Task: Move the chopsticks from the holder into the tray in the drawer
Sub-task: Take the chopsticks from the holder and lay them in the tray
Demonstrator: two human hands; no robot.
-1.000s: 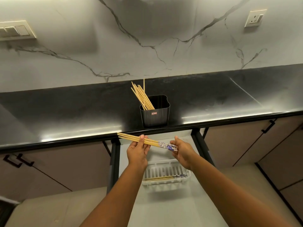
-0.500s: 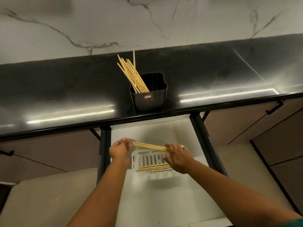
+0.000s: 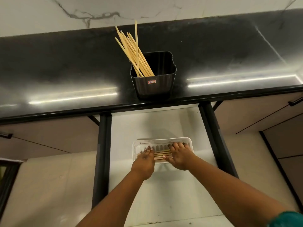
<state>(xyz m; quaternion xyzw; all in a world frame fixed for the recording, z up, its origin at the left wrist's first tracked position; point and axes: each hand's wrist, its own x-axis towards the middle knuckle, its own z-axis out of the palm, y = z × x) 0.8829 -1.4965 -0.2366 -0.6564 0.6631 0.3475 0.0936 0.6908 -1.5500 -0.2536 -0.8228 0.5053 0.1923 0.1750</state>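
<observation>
A black holder point(image 3: 154, 86) stands at the counter's front edge with several pale wooden chopsticks point(image 3: 131, 46) leaning out to the left. Below it the drawer point(image 3: 147, 125) is pulled out, and a white slotted tray point(image 3: 160, 139) lies in it. A small bundle of chopsticks point(image 3: 161, 154) lies flat across the tray bottom. My left hand point(image 3: 145, 163) covers the bundle's left end and my right hand point(image 3: 179, 155) covers its right end. Both hands are down inside the tray and touch the sticks. The left hand is blurred.
The glossy black countertop point(image 3: 65, 71) runs across the view under a marbled white wall. Dark drawer rails point(image 3: 102, 153) flank the white drawer floor. Closed beige cabinet fronts with black handles point(image 3: 295, 103) sit on both sides.
Both hands have lowered the held chopsticks from just above the tray down onto its bottom beside the sticks lying there. The view has tilted further down.
</observation>
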